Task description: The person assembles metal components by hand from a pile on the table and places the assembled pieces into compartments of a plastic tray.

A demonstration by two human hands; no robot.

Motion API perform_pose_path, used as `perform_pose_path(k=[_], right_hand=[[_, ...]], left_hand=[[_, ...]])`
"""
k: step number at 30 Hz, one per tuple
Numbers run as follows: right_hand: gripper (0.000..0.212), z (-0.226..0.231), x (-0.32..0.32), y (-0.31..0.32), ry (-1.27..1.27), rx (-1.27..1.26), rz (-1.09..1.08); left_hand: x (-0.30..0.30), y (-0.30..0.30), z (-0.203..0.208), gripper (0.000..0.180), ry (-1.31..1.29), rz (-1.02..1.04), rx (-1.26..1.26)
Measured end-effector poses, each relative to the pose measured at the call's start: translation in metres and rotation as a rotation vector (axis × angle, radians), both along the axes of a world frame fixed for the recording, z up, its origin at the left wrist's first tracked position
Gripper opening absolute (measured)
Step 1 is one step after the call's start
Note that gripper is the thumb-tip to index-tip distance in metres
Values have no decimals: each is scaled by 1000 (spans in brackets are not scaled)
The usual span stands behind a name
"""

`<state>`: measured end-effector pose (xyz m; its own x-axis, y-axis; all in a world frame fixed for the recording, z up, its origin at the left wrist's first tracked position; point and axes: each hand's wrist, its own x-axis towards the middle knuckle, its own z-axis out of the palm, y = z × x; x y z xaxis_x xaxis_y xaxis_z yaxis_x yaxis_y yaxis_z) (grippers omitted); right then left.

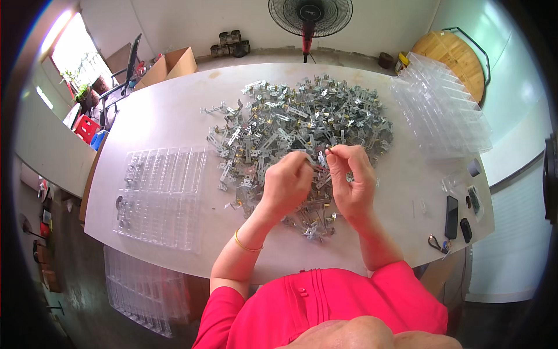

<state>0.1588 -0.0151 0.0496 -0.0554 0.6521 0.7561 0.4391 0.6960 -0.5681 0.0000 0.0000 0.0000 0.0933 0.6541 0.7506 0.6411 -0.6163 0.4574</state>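
A heap of small silver metal brackets (314,110), some with brass-coloured bits, covers the middle of the white table (157,125). Over the near part of the heap, my left hand (286,181) is closed, fingers curled inward; what it holds is hidden. Close beside it, my right hand (353,180) pinches a small dark, brass-toned metal part (329,149) between thumb and forefinger. At left lies a clear plastic tray (165,200) with narrow compartments; several metal pieces sit along its left side.
Stacked clear trays (444,107) stand at the far right. Near the right edge lie a black phone (451,217), keys (437,244) and a small black device (466,230). More clear trays (145,288) are below the table's left front. A fan (310,14) stands beyond the far edge.
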Motion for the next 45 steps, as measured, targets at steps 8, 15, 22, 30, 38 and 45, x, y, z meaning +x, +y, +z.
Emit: perform_pose_path(k=[8, 15, 22, 30, 38, 45], right_hand=[[6, -4, -11, -5, 26, -310, 95], [5, -4, -8, -2, -19, -306, 72], [6, -3, -3, -2, -40, -294, 54], [9, 2, 2, -5, -31, -426, 74], [18, 2, 8, -1, 152, -653, 325], [20, -2, 20, 13, 234, -793, 500]], left_hand=[[-20, -6, 28, 23, -748, -276, -731], [-14, -8, 26, 19, -682, -271, -676], [-10, -3, 17, 9, -329, -95, -196], [-6, -6, 21, 11, -84, -47, 21], [-5, -5, 21, 11, 3, -58, 69], [-6, -4, 19, 11, 49, -55, 101]])
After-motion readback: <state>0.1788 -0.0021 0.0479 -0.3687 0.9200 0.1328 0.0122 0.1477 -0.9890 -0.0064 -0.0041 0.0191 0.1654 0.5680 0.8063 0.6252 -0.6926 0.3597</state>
